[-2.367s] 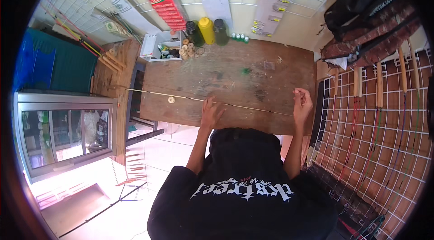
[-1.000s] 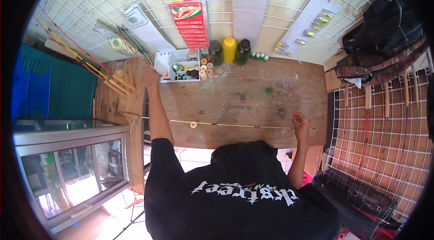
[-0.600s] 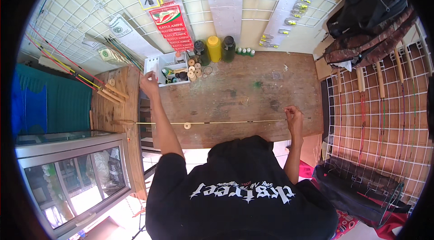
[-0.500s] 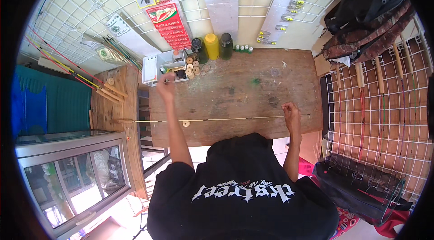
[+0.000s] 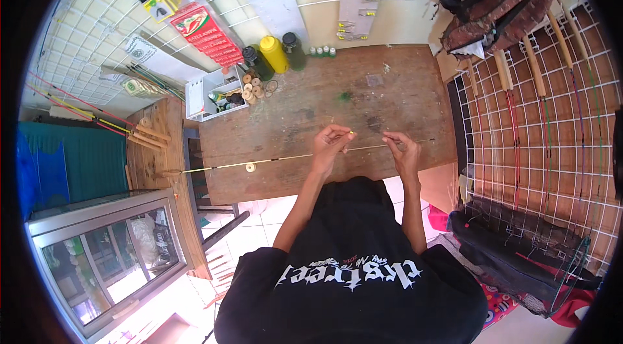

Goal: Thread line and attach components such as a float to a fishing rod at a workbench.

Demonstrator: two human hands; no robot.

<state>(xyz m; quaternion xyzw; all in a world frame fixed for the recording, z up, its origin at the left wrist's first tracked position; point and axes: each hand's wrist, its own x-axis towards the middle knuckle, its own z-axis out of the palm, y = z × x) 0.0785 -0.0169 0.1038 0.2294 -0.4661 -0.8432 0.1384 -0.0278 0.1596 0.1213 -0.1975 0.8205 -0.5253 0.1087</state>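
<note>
My left hand [image 5: 332, 147] is above the middle of the table, thumb and fingers pinched on a small yellow piece [image 5: 352, 132] whose kind is too small to tell. To its right, my right hand [image 5: 405, 151] is also pinched closed; whatever its fingertips hold, if anything, cannot be made out. A thin pale fishing rod blank [image 5: 243, 164] with dark bands runs across the table beneath both hands, its handle end resting on the wooden shelf at left. Just below the rod sits a small cork ring [image 5: 251, 167].
At the far left of the table [image 5: 311, 104] stands a white divided tray [image 5: 198, 101], with cork pieces [image 5: 253, 88] beside it. A yellow bottle [image 5: 274, 54] between two dark ones and several small vials [image 5: 322, 51] line the back. Rods hang on the right-hand grid [image 5: 529, 143].
My left hand has come from the tray to the middle, near my right hand, and now pinches a small yellow piece. The whole view has shifted and tilted slightly.
</note>
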